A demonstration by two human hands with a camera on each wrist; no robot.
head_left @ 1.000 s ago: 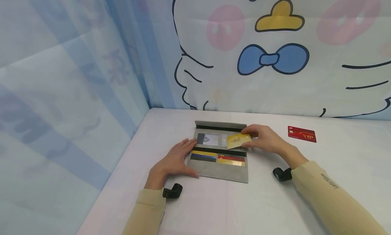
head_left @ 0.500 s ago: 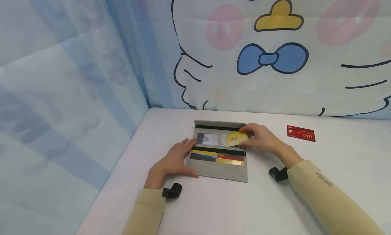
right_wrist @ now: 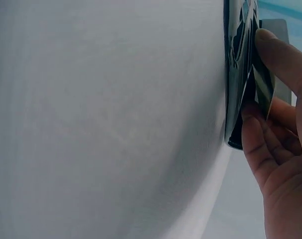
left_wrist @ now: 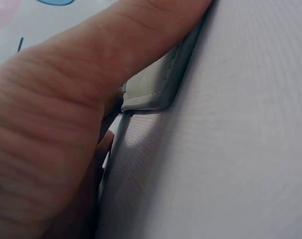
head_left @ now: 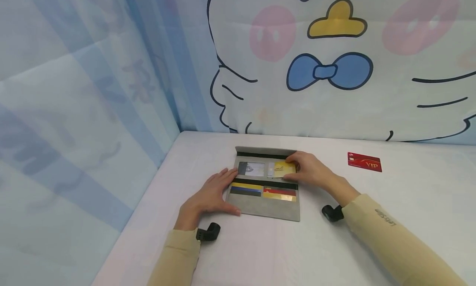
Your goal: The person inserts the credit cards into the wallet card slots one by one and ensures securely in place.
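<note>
A grey wallet [head_left: 271, 208] lies unfolded on the table, its upper flap raised. My right hand [head_left: 310, 170] pinches a yellow card [head_left: 284, 169] by its right end, over the upper right window of the wallet. In the right wrist view, my thumb and fingers hold the card [right_wrist: 263, 87] tilted away from the wallet's edge; whether its far end is inside a slot cannot be made out. My left hand [head_left: 210, 195] rests along the wallet's left side with fingers extended. In the left wrist view its thumb [left_wrist: 116, 45] lies across the wallet corner [left_wrist: 151, 89].
A red VIP card [head_left: 364, 162] lies on the white table to the right of the wallet. Several cards [head_left: 279, 194] sit in the wallet's lower slots, and a picture card [head_left: 253, 169] shows in the upper left window. A patterned curtain [head_left: 327, 108] hangs behind.
My right hand has moved left with the yellow card, which now lies straighter and further over the upper right window. The left hand has stayed on the wallet.
</note>
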